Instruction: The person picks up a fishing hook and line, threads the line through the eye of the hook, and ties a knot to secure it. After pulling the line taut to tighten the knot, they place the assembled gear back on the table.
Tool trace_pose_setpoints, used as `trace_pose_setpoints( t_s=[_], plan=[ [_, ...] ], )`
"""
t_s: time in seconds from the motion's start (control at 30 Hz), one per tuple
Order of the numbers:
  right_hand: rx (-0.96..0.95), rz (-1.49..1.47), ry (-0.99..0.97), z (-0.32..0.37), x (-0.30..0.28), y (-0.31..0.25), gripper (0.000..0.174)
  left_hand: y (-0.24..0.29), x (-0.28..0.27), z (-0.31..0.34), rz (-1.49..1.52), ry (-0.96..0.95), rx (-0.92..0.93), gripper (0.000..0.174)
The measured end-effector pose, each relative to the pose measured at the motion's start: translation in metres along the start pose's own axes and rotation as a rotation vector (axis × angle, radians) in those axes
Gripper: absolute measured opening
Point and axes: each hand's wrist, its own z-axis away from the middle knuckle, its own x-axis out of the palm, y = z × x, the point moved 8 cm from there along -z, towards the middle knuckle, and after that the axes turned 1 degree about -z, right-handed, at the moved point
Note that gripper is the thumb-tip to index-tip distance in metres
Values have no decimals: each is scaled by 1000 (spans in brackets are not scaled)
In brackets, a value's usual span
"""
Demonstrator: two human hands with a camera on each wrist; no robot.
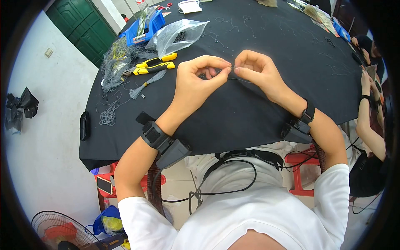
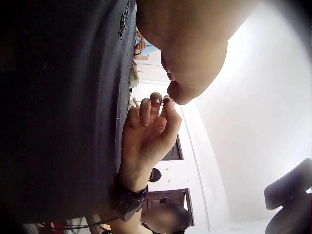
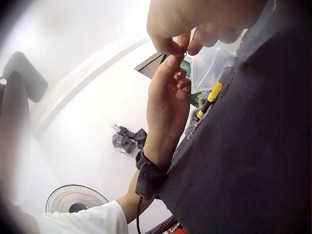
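Here, my left hand [image 1: 199, 76] and right hand [image 1: 261, 75] both pinched a thin strand [image 1: 239, 79] above the counter [image 1: 258, 125], yellow-handled pliers [image 1: 155, 69] lying near my left.

- Tablecloth [image 1: 250, 116]: plain black.
- Fine thread [image 1: 238, 78]: grey.
- Pliers [image 1: 155, 69]: yellow and black.
- Tied bundle [image 1: 155, 79]: silvery grey; band [image 1: 145, 84] yellow.
- Tangled strands [image 1: 111, 62]: grey, streaked yellow.
- Bin [image 1: 157, 21]: solid blue.
- Plastic bag [image 1: 164, 37]: clear, milky sheen.
- Door [image 1: 79, 31]: deep green.
- Shirt [image 1: 250, 212]: plain white.
- Wrist straps [image 1: 154, 135]: black.
- Stool [image 1: 296, 175]: red.
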Motion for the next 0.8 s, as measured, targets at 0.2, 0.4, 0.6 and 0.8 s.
trace_pose_setpoints(
  t_s=[0.2,0.4,0.6,0.8],
  plan=[
    [13,-20,15,2,4,-6,6,1,0,0,-25,-15,25,10],
    [0,-7,18,1,2,-5,12,3,-1,0,-44,-8,45,11],
    [3,-14,20,1,2,-4,12,2,-2,-1,-42,27,48,10],
    [4,2,26,1,1,-3,11,3,-3,-1,-53,46,63,8]
  ],
)
